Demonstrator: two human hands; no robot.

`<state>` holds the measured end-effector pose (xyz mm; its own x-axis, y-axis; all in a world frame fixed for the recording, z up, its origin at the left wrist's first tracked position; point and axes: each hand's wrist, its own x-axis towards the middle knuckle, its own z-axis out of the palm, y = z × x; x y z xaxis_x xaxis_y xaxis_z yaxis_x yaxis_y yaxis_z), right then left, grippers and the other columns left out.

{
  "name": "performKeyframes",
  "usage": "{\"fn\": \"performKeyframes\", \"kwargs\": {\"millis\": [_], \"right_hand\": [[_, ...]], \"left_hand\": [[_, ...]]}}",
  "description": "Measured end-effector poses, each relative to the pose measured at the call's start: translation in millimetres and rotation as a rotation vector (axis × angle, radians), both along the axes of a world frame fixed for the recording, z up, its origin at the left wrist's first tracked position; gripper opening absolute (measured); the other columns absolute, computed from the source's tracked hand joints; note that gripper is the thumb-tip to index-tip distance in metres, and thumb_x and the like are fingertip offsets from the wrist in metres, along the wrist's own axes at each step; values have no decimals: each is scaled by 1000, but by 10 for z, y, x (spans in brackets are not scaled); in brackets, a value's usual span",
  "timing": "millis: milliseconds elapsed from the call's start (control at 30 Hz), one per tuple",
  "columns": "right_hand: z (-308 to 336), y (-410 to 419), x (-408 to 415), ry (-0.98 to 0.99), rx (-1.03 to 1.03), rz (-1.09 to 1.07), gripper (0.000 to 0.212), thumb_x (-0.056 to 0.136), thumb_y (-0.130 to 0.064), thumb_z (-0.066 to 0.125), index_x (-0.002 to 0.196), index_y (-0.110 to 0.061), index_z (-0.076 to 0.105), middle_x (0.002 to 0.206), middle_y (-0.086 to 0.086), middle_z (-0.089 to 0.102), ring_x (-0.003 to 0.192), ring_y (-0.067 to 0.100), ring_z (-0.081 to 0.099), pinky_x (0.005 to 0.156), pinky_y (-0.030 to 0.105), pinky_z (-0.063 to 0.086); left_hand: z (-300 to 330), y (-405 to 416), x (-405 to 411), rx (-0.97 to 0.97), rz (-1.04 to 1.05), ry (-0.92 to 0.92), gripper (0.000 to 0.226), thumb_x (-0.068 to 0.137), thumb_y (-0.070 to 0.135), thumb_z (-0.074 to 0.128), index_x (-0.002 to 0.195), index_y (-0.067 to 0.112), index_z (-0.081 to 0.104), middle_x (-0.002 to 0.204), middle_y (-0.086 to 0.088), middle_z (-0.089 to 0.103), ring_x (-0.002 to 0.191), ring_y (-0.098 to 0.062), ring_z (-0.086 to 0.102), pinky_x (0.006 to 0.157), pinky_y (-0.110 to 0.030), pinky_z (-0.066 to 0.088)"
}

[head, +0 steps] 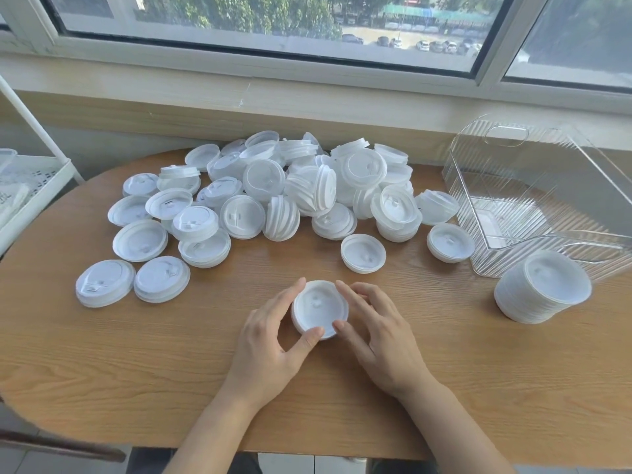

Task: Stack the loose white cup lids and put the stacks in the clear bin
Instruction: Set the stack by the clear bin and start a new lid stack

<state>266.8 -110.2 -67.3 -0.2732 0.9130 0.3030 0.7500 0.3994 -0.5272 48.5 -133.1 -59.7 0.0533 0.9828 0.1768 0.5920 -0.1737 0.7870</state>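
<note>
A short stack of white lids (319, 307) sits upside down on the wooden table (136, 371), near its front middle. My left hand (270, 343) curls round the stack's left side, thumb at its near rim. My right hand (379, 333) curls round its right side, thumb also at the near rim. A big heap of loose white lids (290, 189) covers the table's far half. The clear ribbed bin (533, 200) stands at the far right and looks empty. A taller lid stack (542, 290) stands in front of the bin.
Two small lid stacks (363, 253) (450, 242) lie between the heap and my hands. Two more (104, 282) (161, 279) sit at the left. A white wire rack (30, 186) stands off the table's left end. A window sill runs behind the table.
</note>
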Motion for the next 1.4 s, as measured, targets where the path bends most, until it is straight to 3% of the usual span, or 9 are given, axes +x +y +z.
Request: {"fn": "performKeyframes", "kwargs": {"millis": [133,267,367,600,767,1100,1267,1400], "right_hand": [[17,7,9,23,-49,25,63,103,-68,41,155,-33,49,137,-19,46,122,0,51,103,18,41],[44,160,121,218,-2,-153,46,100,-52,60,142,-34,62,118,-19,52,88,6,57,85,22,49],[-1,397,219,162,86,-331,34,96,-32,75,130,-30,72,104,-13,52,78,5,50,76,33,52],[-51,577,193,40,101,-344,9,94,-34,77,100,-27,78,99,-13,55,78,9,52,67,34,51],[-33,551,184,47,93,-362,7,92,-32,78,92,-25,79,94,-12,56,81,13,58,67,33,49],[-59,529,162,36,138,-342,6,94,-26,77,89,-23,78,88,-16,60,80,11,57,65,36,51],[-49,434,132,-16,230,-209,13,99,-30,68,91,-22,75,89,-13,67,70,7,52,64,29,46],[-14,334,36,-70,278,-120,22,99,-37,59,90,-23,73,84,-13,65,67,11,55,65,23,37]], "left_hand": [[13,0,19,3,6,20,70,86,69,58,150,45,41,140,47,39,129,31,29,103,-5,26],[11,5,25,15,9,39,81,84,75,61,154,40,42,146,43,39,132,28,30,107,-6,24],[-1,12,11,1,10,25,92,76,77,67,156,39,41,145,43,37,131,29,30,108,-9,25],[-24,21,8,-11,28,6,89,76,73,70,154,41,43,144,42,42,131,26,35,109,-12,27],[-29,21,2,-16,22,2,88,78,63,83,154,39,45,146,36,45,131,25,36,109,-16,30],[-22,21,-1,-15,24,-3,87,77,57,84,153,38,46,144,30,52,128,25,38,109,-17,32],[-19,22,2,-7,18,-7,86,77,57,85,152,41,45,141,38,46,127,28,36,107,-12,29],[-28,26,-4,0,20,-17,86,75,66,79,151,42,46,142,39,47,132,22,39,110,-16,32]]}}
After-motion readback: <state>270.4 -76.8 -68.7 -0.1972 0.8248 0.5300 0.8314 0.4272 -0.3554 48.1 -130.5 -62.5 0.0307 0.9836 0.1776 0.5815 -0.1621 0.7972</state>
